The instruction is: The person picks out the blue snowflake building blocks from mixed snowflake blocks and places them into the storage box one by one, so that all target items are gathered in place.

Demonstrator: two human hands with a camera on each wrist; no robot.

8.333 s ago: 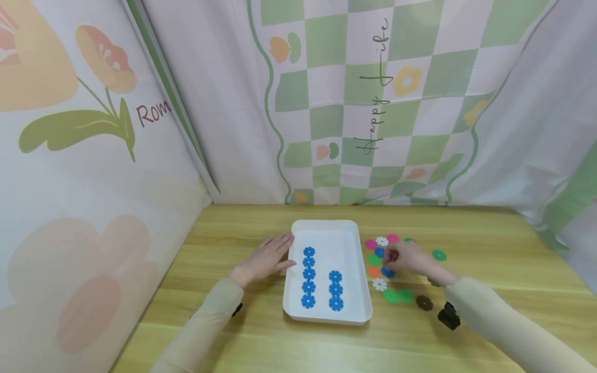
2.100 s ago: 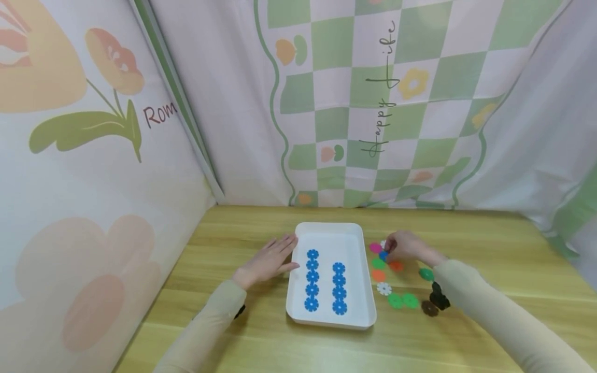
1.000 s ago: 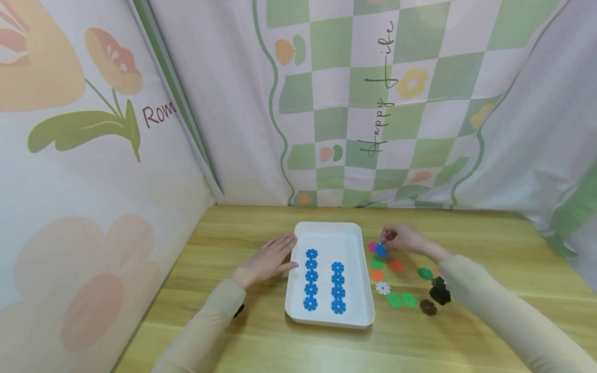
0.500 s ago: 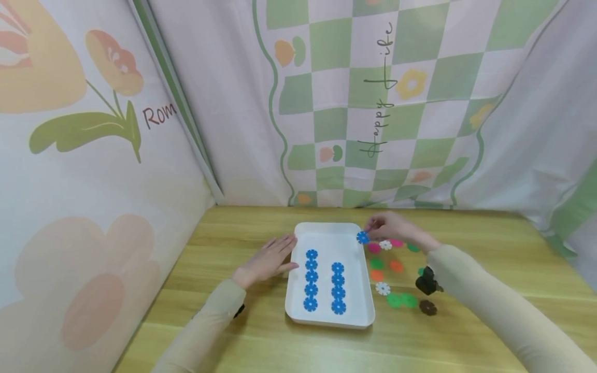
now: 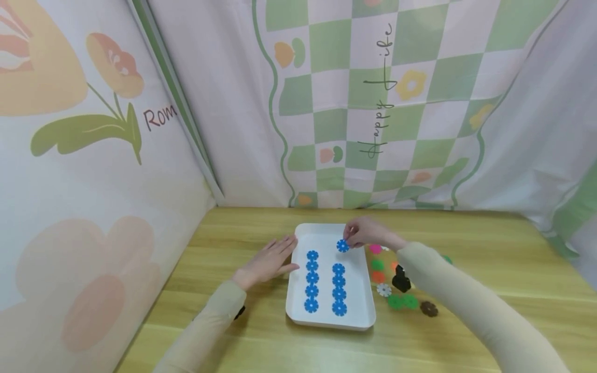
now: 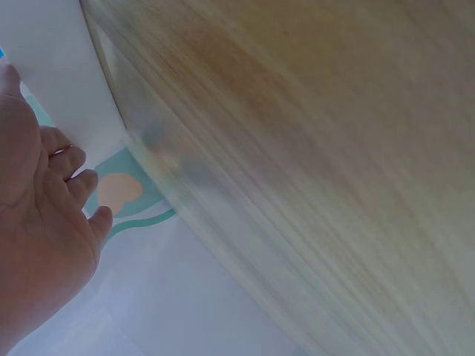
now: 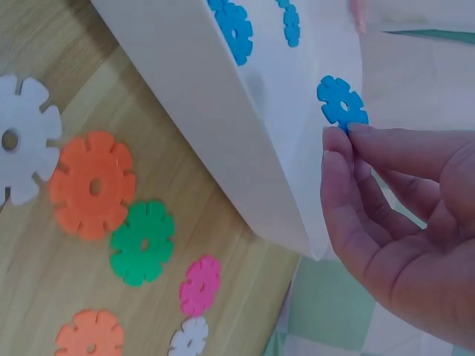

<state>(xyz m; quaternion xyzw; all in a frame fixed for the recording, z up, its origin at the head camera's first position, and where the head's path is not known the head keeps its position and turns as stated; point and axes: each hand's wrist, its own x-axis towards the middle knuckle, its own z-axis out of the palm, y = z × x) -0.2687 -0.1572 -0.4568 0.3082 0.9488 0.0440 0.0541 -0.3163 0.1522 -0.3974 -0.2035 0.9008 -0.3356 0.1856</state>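
My right hand (image 5: 366, 232) pinches a blue snowflake disc (image 7: 342, 101) by its edge between thumb and fingertips, over the far right part of the white tray (image 5: 326, 322). Two rows of blue discs lie inside: a left row (image 5: 312, 278) and a right row (image 5: 339, 281), each running lengthwise. The held disc hangs beyond the far end of the right row. With straight fingers, my left hand (image 5: 268, 261) touches the tray's left rim; in the left wrist view its palm (image 6: 44, 237) shows beside the tray wall.
Right of the tray lie loose discs: white (image 7: 18, 137), orange (image 7: 93, 185), green (image 7: 142, 243), pink (image 7: 200, 285) and brown (image 5: 429, 309). My right forearm (image 5: 466, 290) covers some of them. A patterned curtain (image 5: 354, 129) stands behind the table, a printed panel (image 5: 116, 191) at the left.
My right hand has picked up a blue disc from the loose pieces and carried it left over the tray. The right row has grown by one disc since the oldest frame. The left hand stays put.
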